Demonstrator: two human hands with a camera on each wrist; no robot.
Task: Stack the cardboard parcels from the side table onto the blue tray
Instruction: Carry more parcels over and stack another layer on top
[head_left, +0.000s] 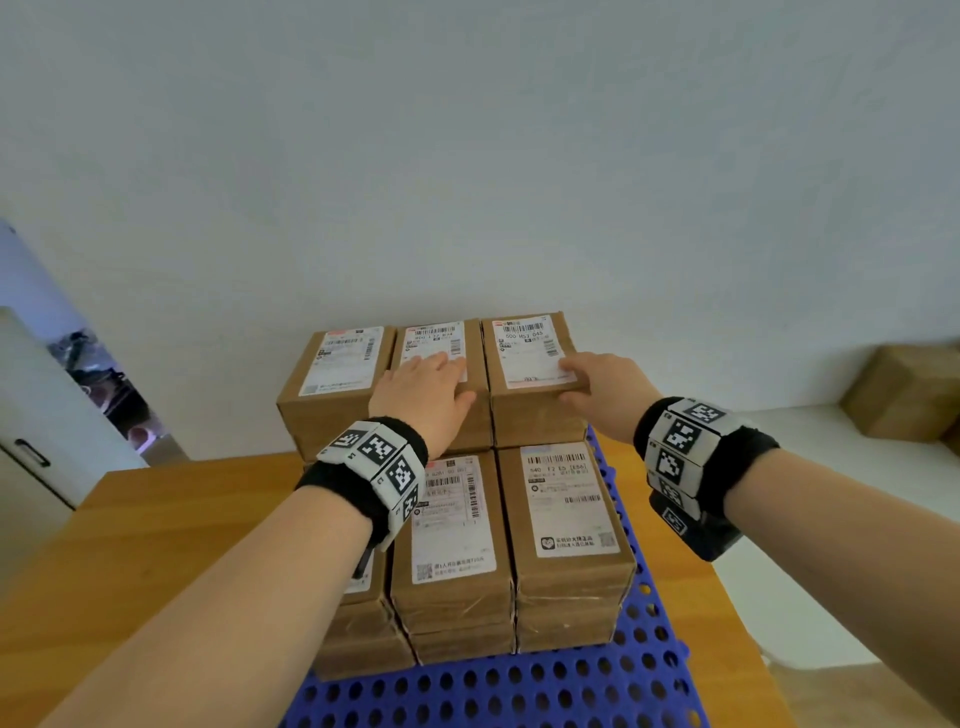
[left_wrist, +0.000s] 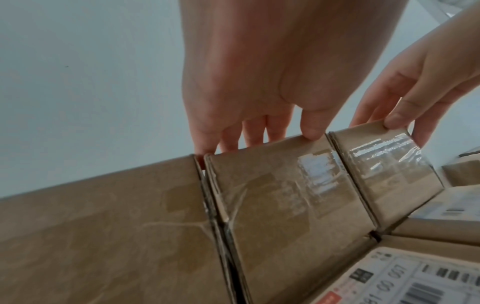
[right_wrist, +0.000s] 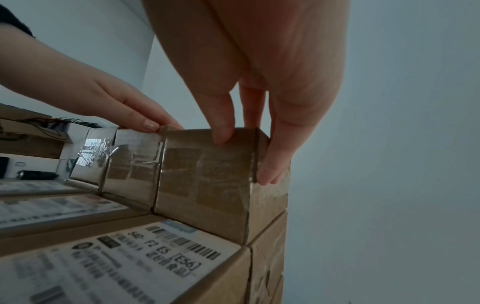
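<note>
Brown cardboard parcels with white labels stand stacked on the blue perforated tray (head_left: 571, 686). The back row stands higher, three parcels across. My left hand (head_left: 441, 379) lies flat on top of the middle back parcel (head_left: 436, 338), fingers straight, thumb at its near top edge (left_wrist: 311, 131). My right hand (head_left: 582, 382) grips the near right corner of the right back parcel (head_left: 524, 353). Its thumb (right_wrist: 223, 133) presses the front face and its fingers (right_wrist: 270, 174) curl down the right side. The front row's left stack is partly hidden under my left arm.
The tray lies on a wooden table (head_left: 182, 519) against a pale wall. More cardboard parcels (head_left: 904, 395) sit on a white side table (head_left: 831, 467) at the far right. A white cabinet (head_left: 31, 441) stands at the left.
</note>
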